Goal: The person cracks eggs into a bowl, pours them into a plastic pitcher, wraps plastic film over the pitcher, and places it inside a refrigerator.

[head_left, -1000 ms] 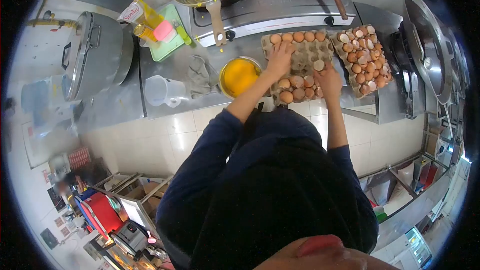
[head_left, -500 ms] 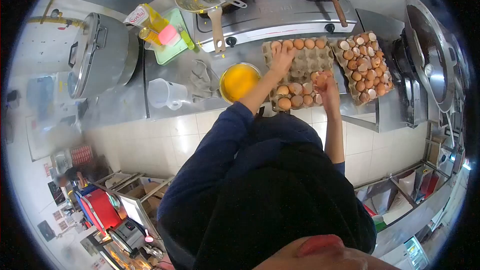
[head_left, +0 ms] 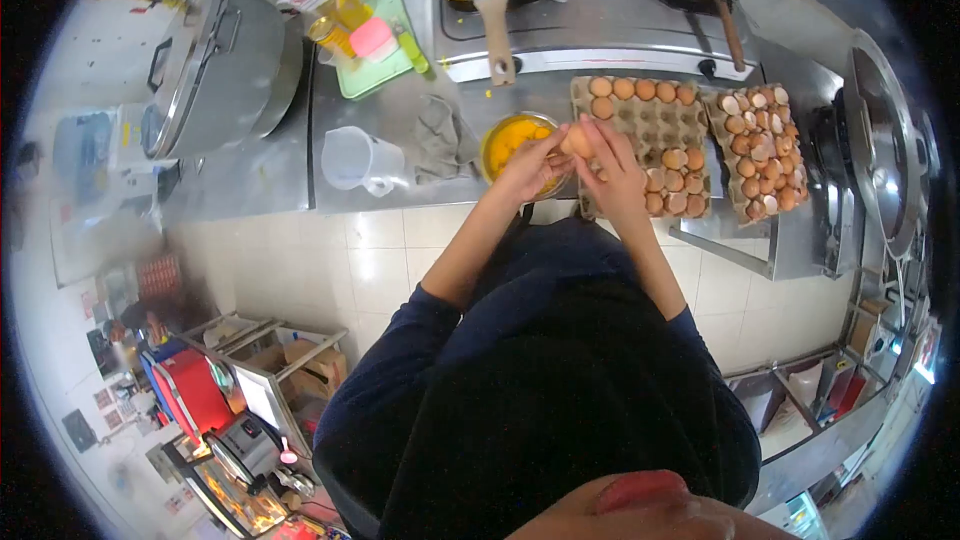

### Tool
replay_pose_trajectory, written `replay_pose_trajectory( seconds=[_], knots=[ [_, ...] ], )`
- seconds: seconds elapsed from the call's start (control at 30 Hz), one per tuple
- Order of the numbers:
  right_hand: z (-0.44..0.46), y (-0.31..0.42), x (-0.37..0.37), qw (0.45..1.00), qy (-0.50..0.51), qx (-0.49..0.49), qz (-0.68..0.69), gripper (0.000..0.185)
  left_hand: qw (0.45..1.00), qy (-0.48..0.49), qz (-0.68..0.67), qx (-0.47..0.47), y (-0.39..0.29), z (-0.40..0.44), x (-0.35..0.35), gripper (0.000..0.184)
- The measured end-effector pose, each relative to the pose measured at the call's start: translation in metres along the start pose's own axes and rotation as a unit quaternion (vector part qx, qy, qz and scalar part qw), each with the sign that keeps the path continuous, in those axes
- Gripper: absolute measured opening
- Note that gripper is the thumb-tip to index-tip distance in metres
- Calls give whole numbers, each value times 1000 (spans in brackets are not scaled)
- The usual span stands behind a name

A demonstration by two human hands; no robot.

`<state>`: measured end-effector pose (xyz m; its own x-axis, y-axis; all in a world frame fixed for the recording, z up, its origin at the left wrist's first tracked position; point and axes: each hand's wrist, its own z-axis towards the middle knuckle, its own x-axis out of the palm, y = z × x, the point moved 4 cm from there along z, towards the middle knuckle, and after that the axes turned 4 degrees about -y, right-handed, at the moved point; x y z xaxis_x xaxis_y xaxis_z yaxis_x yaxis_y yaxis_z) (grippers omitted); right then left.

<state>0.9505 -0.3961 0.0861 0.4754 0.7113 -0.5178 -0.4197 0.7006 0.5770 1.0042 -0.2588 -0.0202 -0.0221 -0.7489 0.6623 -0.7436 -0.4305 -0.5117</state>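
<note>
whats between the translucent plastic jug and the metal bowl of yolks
A crumpled grey cloth lies on the steel counter between the translucent plastic jug and the metal bowl; the head view shows it.

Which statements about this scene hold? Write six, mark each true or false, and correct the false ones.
1. The left hand and right hand are both at one egg. True.
2. The cloth lies between the jug and the bowl. True.
3. The bowl stands on the stove. False: it is on the counter.
4. The right tray holds broken shells. True.
5. The bowl is empty. False: yellow contents show in it.
6. The left hand is in the right tray. False: it is at the egg.
</note>
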Motion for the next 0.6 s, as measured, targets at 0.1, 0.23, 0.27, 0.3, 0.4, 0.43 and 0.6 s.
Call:
replay_pose_trajectory(
  seconds=[0.1, 0.23, 0.27, 0.3, 0.4, 0.43, 0.6],
  knots=[
    [6, 20, 20, 999, 33, 27, 18, 59, 998, -51, 6, 39, -16, -14, -20, 42],
    [9, 37, 30, 987, -7, 139, 84, 57, 998, -38, 17, 46, -37, -34, -36, 43],
    [9, 40, 33, 989, -31, 126, 77, 56, 998, -37, 16, 49, -40, -36, -40, 43],
    [6, 38, 42, 989, -31, 124, 77, 56, 997, -41, 31, 50, -42, -39, -44, 45],
    [2, 47, 69, 996, 75, 12, 35, 54, 996, -53, 60, 49, -47, -44, -58, 49],
    [2, 48, 69, 997, 49, 43, 45, 51, 994, -63, 75, 47, -50, -45, -63, 51],
    [-9, 22, 83, 925, -11, 284, 252, 41, 993, -37, 96, 63, -64, -56, -70, 44]
  ],
)
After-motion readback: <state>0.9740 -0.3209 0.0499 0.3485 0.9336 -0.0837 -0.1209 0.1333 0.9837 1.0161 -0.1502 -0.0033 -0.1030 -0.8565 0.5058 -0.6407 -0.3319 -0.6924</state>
